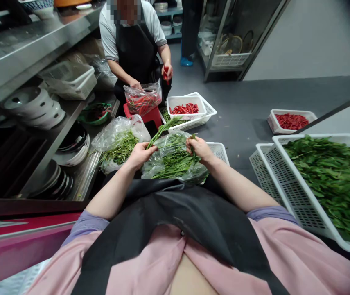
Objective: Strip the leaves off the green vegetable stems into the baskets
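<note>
My left hand (142,155) is closed around the lower part of several leafy green stems (165,127), whose tops point up and to the right. Pinched in my right hand (199,148) are some green leaves (194,141), with a few hanging below the fingers. Under both hands lies an opened clear plastic bag (153,168) full of green stalks (175,162). To the left of my left hand, another clear bag (110,133) holds thin bare stems (121,146).
Across from me a co-worker (136,45) handles red chillies (144,102) in a bag. White baskets hold red chillies (184,108) ahead and more chillies (291,121) at right. A large basket (303,200) of leaves stands near my right arm. Steel shelves (70,37) with dishes line the left.
</note>
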The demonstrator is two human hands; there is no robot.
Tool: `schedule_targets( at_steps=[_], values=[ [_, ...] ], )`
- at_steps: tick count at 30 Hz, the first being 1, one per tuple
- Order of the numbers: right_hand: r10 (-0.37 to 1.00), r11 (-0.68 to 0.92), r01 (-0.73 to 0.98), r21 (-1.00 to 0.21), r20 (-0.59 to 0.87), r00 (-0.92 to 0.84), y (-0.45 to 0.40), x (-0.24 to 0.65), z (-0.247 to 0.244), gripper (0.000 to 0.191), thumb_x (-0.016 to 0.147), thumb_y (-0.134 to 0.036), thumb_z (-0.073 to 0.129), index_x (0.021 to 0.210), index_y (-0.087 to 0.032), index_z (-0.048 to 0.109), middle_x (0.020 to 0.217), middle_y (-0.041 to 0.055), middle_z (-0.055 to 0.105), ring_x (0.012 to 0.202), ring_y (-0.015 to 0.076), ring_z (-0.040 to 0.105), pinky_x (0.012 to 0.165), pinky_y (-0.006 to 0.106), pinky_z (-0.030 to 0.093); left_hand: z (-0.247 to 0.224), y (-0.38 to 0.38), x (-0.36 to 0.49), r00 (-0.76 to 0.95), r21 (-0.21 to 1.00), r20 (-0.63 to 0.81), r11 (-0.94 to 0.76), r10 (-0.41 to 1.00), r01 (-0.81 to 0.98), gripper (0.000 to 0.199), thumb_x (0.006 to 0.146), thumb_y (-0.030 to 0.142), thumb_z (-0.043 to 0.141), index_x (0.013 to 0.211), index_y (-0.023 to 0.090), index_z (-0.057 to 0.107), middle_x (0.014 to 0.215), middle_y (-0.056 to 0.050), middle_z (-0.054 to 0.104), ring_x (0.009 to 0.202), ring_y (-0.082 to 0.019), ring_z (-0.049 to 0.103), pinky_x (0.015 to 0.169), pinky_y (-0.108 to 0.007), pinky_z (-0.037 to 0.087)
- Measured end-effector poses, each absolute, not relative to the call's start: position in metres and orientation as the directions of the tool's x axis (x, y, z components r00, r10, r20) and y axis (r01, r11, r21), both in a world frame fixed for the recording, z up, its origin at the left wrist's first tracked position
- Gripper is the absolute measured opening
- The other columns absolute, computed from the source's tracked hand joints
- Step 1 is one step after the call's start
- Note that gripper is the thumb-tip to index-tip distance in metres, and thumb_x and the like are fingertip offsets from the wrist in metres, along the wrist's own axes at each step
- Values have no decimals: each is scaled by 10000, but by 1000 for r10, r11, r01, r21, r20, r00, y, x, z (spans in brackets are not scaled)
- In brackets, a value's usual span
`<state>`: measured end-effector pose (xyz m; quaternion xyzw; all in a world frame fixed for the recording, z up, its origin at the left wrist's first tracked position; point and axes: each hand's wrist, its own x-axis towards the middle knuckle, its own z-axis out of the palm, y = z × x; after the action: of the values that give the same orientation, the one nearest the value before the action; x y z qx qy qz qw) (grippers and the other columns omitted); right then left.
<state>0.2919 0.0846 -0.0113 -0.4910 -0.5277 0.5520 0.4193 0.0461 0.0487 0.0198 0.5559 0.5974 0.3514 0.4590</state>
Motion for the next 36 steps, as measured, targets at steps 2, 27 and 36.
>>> schedule_targets(
  at_steps=[2,27,36],
  values=[
    [972,-233,-212,-949,-235,-14,84,289,-13,203,796,-358,536,776,-216,392,598,-54,480,490,85,431,484,226,374,21,47,49,47,933,-102,79,994,352,356,675,447,655,794,112,680,501,54,439,456,-66,332,465,-219,254],
    [932,-358,-295,-886,-319,-174,53,216,-9,195,687,-221,560,612,-206,381,442,-91,303,375,45,255,370,204,226,1,27,39,173,642,342,-364,924,674,226,823,368,536,715,187,617,621,-31,582,567,-141,483,588,-258,358],
    [963,-256,-484,-837,-267,-47,83,287,4,363,605,-346,774,737,-184,478,457,-117,297,409,28,280,409,180,278,-18,121,-91,-397,712,108,208,912,671,365,751,422,609,933,121,705,498,1,509,526,-170,467,550,-271,328]
  ],
)
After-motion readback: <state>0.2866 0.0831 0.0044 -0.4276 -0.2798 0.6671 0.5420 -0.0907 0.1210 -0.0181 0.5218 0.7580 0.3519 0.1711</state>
